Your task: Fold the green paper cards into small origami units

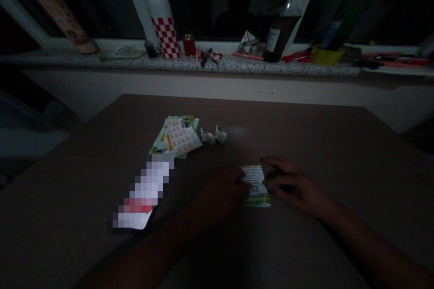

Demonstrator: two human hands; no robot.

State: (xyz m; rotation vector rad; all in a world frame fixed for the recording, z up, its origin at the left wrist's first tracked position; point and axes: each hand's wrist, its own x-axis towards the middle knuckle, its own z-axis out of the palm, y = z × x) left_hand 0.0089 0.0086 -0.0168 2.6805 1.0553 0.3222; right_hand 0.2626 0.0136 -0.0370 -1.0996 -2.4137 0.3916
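A small printed paper ticket [254, 174], white and green with a code square, lies on the table between my hands. My left hand [225, 187] is at its left edge, with thumb and fingertips closed on the paper. On the opposite side, my right hand [293, 185] has its fingers apart. The right thumb and a fingertip are close to the ticket's right edge; whether they touch it is hard to tell in the dim light. Two small folded paper pieces [213, 135] stand beyond my left hand, beside a fanned stack of similar printed tickets [183, 137].
A lit phone [145, 196], its screen blurred out, lies left of my left forearm on the brown table [305, 131]. Along the granite sill [129, 62] stand a red-checked white bottle [166, 31], a small red jar [189, 45], a dark drink cup [276, 38] and a green bottle [352, 4].
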